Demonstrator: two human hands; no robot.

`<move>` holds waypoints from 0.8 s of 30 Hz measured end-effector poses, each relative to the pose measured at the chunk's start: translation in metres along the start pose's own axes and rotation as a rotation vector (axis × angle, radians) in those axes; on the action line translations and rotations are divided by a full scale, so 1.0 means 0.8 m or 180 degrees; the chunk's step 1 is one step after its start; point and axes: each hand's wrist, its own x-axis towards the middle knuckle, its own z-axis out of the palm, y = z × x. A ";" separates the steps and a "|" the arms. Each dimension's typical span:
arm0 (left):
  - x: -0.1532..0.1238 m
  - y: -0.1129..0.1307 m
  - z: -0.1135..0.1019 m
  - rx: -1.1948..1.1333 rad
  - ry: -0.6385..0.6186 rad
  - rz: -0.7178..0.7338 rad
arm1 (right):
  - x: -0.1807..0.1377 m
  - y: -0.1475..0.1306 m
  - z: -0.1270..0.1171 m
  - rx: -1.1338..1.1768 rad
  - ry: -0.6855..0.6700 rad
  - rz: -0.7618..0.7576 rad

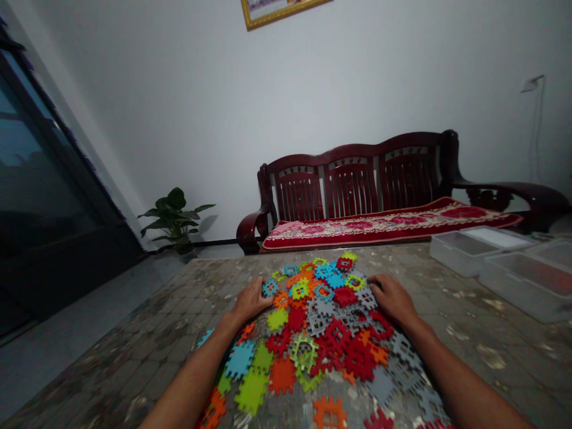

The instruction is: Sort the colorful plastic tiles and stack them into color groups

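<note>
Colourful notched pieces (296, 319) lie heaped across the surface (451, 298).
The left hand (251, 300) and right hand (394, 299) flank the far pieces, fingers and thumbs spread open.

pieces (295, 319) on table (170, 339), mostly between left hand (249, 300) and right hand (394, 300). boxes (525, 286) on table, right side. sofa (351, 185) behind table, cloth (379, 225) on seat. plant (174, 217) left of sofa.

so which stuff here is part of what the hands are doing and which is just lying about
Seemingly in use:
toothed plastic pieces, between left hand and right hand
table beneath them

Just around:
clear plastic boxes, untouched, though possibly connected
wooden sofa and its floral cover
potted plant
framed picture
</note>
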 end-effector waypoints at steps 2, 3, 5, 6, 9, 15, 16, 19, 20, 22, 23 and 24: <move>-0.003 0.001 0.000 -0.0005 0.0012 -0.0004 | 0.000 0.000 0.000 0.0008 0.0002 0.0013; -0.004 0.001 0.000 -0.0022 0.0029 -0.0012 | 0.000 -0.001 0.000 0.0022 0.0000 0.0014; -0.003 0.002 -0.001 -0.0075 0.0120 -0.0058 | 0.000 -0.002 -0.001 0.0052 0.0006 0.0010; -0.002 0.003 -0.002 -0.0102 0.0193 -0.0112 | -0.001 -0.003 -0.001 0.0063 0.0012 0.0003; 0.004 0.011 -0.008 -0.0252 0.0389 -0.0300 | -0.001 -0.005 -0.002 0.0045 0.0015 0.0001; 0.025 0.062 -0.024 -0.0933 0.0484 0.0145 | -0.002 -0.010 -0.003 0.0002 0.0023 0.0052; 0.030 0.072 -0.025 -0.1089 0.0397 0.0310 | -0.003 -0.010 -0.004 0.0010 0.0027 0.0051; 0.047 0.089 -0.025 -0.1419 0.0112 0.0643 | -0.003 -0.011 -0.005 0.0022 0.0014 0.0046; 0.054 0.090 -0.025 -0.1439 0.0079 0.0658 | -0.004 -0.011 -0.005 0.0023 0.0007 0.0048; 0.066 0.083 -0.023 -0.1354 0.0106 0.0579 | -0.004 -0.011 -0.005 0.0027 0.0005 0.0062; 0.072 0.077 -0.022 -0.1283 0.0120 0.0523 | -0.004 -0.011 -0.005 0.0025 0.0008 0.0072; 0.076 0.071 -0.019 -0.1200 0.0120 0.0472 | -0.004 -0.011 -0.005 0.0020 0.0010 0.0076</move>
